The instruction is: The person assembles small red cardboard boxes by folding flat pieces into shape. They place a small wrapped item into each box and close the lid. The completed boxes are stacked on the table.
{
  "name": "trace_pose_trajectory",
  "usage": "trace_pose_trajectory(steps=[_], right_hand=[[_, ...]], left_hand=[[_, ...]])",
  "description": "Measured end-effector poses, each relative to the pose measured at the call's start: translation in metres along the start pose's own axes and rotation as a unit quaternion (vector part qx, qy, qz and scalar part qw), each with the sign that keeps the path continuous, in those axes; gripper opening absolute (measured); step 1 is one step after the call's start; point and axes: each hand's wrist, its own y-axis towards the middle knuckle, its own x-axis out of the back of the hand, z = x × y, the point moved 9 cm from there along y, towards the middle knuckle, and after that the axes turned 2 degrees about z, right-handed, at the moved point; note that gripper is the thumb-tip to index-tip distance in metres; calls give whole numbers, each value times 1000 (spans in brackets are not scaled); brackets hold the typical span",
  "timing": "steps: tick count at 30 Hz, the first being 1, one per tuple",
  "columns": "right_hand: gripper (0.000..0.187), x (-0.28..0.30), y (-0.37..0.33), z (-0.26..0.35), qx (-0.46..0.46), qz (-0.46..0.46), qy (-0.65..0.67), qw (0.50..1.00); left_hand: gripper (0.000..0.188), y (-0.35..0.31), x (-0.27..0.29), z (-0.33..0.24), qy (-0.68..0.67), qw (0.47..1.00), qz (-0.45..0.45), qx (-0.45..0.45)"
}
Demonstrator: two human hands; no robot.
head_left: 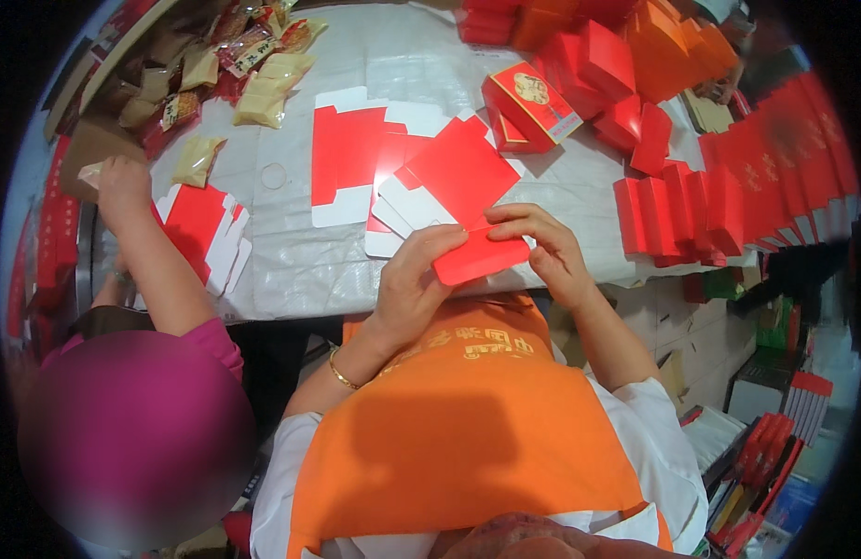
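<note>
Fingers (442,238) of both hands grasp a red carton (482,261) just above the table's near edge.

From my remote seat, I see the left hand (412,279) holding its left end and the right hand (553,253) its right end, probably to steady thin card from both sides. It is held before the orange apron (468,410), likely for easy sight. Flat red-and-white blanks (463,172) overlap just beyond on the white-covered table (323,275), presumably within handy reach. Red boxes (650,219) stand close together at right, seemingly to leave working room. At far left, I cannot tell what a co-worker's hand (125,191) grips.
</note>
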Motion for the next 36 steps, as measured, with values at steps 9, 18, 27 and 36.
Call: trace_pose_trajectory(steps=[9,18,27,36], right_hand=[[39,-6,0,12,98,1,-82,992],[34,4,1,-3,92,-2,-19,996],[38,-1,-10,-14,135,-29,-15,990],[36,3,-17,-18,183,19,-51,982]], left_hand=[[53,11,-2,-13,65,995,64,-36],[37,30,-11,-23,47,996,77,5],[36,26,-19,-29,143,982,102,-71],[41,21,-24,-37,239,952,131,-137]])
